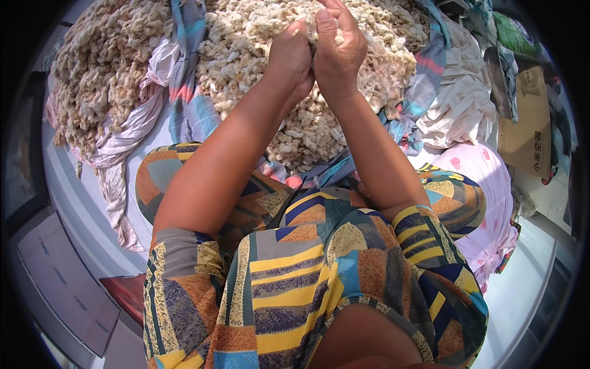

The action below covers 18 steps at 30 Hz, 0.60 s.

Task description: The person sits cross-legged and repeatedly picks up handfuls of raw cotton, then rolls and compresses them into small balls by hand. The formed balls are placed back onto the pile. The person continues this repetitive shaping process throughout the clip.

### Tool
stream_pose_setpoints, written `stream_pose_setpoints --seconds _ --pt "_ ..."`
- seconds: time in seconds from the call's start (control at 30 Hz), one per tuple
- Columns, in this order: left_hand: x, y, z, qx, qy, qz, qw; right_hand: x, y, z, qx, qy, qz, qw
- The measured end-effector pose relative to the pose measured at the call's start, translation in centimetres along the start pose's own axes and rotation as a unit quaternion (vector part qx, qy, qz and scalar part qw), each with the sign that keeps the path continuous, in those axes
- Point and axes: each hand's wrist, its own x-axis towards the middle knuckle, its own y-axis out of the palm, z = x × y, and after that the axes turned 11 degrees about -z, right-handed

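Observation:
My left hand (291, 60) and my right hand (340, 57) meet at the top middle, heel to heel. Both are closed around a tuft of raw cotton (312, 28), mostly hidden by the fingers and thumbs. A small pale bit of it shows inside my right palm. Directly below and around my hands spreads a large heap of off-white, lumpy raw cotton (239, 69). The heap lies on a plaid cloth (193, 106) whose edges are bunched up around it. The tips of some fingers are cut off at the upper frame edge.
A second, browner cotton heap (110, 64) sits at left on a twisted pinkish-white cloth (122, 150). To the right are a crumpled white cloth (461, 101), a tied pink bundle (479, 184) with hearts, and a printed cardboard box (525, 124). My folded legs border the near side.

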Motion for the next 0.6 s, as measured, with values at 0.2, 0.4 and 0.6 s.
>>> stream_pose_setpoints --seconds 0.2,0.4,0.6 --pt "-0.1 0.3 -1.4 0.067 0.101 0.02 0.992 -0.3 -0.5 -0.1 0.096 0.194 -0.003 0.976" --pt "1.5 -1.5 -0.2 0.019 0.033 0.076 0.996 -0.4 -0.7 2.1 0.018 -0.031 0.089 0.995" --pt "0.2 -0.2 -1.6 0.114 0.056 0.061 0.99 0.3 -0.8 -1.2 0.23 0.184 0.077 0.952"
